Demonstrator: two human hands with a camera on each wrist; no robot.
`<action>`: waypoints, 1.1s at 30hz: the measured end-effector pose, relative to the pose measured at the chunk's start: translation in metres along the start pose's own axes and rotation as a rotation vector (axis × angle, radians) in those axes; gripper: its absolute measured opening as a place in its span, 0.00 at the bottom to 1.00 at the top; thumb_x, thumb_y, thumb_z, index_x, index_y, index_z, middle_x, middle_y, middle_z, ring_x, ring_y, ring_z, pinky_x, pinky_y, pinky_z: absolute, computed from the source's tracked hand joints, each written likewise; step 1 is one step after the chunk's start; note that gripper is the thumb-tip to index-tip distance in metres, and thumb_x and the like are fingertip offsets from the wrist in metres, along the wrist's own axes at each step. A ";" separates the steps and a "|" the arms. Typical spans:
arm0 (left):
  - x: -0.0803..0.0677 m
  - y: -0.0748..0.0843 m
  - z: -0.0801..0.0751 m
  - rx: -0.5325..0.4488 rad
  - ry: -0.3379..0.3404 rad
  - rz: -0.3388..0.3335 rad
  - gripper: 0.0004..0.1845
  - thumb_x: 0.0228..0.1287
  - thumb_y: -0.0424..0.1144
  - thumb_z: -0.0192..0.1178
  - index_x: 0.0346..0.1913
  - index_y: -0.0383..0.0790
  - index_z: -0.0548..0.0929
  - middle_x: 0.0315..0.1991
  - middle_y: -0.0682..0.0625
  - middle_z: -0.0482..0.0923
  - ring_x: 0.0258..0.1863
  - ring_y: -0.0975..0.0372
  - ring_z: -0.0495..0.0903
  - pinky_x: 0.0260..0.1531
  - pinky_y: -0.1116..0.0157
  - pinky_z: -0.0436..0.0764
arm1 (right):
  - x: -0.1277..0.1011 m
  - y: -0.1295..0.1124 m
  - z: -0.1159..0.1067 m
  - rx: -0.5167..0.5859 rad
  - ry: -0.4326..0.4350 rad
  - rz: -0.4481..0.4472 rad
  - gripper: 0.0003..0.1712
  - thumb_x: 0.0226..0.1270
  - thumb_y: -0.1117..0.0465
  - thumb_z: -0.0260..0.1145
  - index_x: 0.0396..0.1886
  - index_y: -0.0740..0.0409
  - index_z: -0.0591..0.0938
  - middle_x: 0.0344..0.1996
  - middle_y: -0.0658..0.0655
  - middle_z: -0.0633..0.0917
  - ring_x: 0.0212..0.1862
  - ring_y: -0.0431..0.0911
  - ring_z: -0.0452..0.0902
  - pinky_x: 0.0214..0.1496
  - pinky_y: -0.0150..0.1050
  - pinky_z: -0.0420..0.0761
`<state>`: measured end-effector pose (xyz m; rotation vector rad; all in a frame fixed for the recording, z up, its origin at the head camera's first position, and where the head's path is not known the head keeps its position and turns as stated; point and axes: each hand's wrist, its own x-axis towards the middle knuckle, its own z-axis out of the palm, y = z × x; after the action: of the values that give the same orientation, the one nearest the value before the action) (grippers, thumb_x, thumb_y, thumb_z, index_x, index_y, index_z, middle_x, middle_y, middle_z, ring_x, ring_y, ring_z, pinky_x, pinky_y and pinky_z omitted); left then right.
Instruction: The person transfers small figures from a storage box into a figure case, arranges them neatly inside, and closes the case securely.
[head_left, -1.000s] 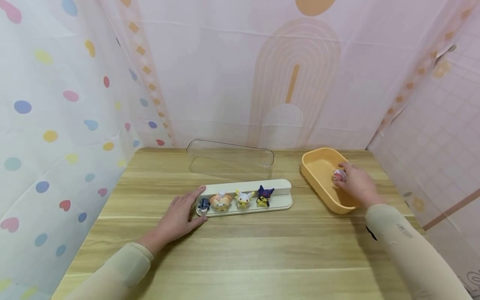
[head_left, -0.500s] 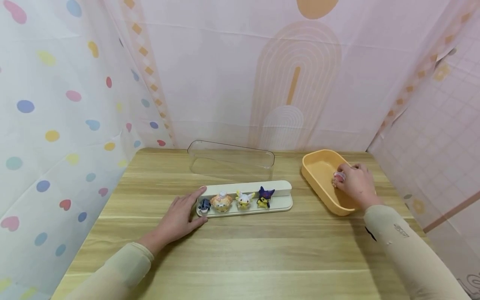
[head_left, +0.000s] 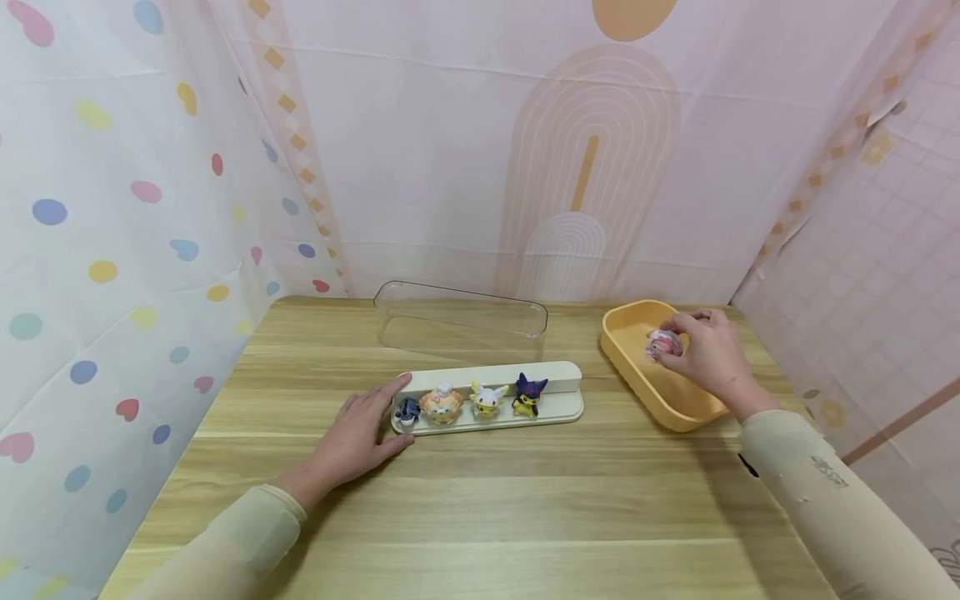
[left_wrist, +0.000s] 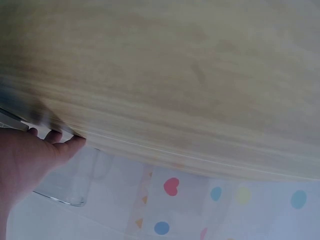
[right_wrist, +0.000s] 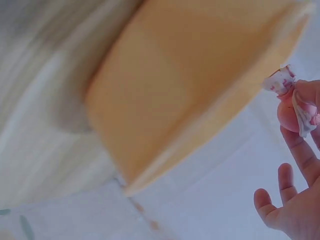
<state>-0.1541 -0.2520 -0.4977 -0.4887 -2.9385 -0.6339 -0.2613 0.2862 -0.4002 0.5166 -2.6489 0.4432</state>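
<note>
Between my right thumb and fingers I pinch a small pink-and-white figurine; my right hand holds it above the orange tray. In the right wrist view the figurine shows a round pink body, with the other fingers spread below. My left hand holds the left end of a long white display base, thumb at the front edge and fingers at the back. On the base stand a dark blue-grey figurine, an orange-cream one, a white-and-yellow one and a purple-and-yellow one.
A clear plastic cover stands behind the base, near the back edge of the wooden table. Patterned cloth hangs behind and on both sides. The orange tray lies at the right.
My right hand has lifted the pink-and-white figurine up from inside the orange tray and shifted slightly left. The left hand and the base have stayed in place.
</note>
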 end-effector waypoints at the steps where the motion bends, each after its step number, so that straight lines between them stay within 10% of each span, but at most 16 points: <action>1: 0.000 0.000 0.000 0.000 0.000 -0.001 0.52 0.68 0.53 0.74 0.87 0.54 0.54 0.74 0.34 0.75 0.71 0.35 0.75 0.75 0.27 0.63 | 0.001 -0.004 -0.001 0.006 0.001 -0.013 0.21 0.49 0.62 0.84 0.44 0.61 0.87 0.41 0.69 0.91 0.54 0.75 0.76 0.58 0.72 0.73; 33: 0.000 0.000 0.001 -0.002 -0.010 -0.012 0.52 0.68 0.54 0.74 0.87 0.55 0.53 0.75 0.34 0.74 0.72 0.34 0.74 0.75 0.26 0.61 | 0.004 -0.069 0.022 0.130 0.071 -0.317 0.23 0.40 0.66 0.90 0.37 0.55 0.88 0.38 0.60 0.89 0.50 0.62 0.79 0.53 0.61 0.75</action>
<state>-0.1539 -0.2516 -0.4981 -0.4765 -2.9524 -0.6372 -0.2432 0.2161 -0.4023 0.9261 -2.4221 0.5254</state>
